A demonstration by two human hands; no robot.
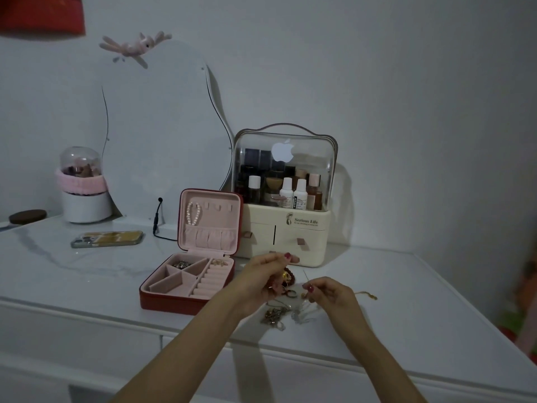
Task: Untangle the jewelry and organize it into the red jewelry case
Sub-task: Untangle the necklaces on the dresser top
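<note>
At nine o'clock, red jewelry case [186, 298] partly filled; left hand [261, 282] grips tangled jewelry [286, 282], right hand [328, 292] pinches a strand; pile [274, 315] remains.

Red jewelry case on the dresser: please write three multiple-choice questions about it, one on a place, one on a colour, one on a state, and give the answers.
1. Where does the pearl bracelet hang?
A. inside the lid of the red jewelry case
B. on the phone
C. on the mirror

2. What colour is the case's lining?
A. black
B. pink
C. green

3. How is the case?
A. zipped shut
B. upside down
C. open, lid upright

Answers: 1 A, the pearls hang on a hook in the lid. 2 B, lid and compartments are pink. 3 C, the lid stands up behind the tray.
</note>
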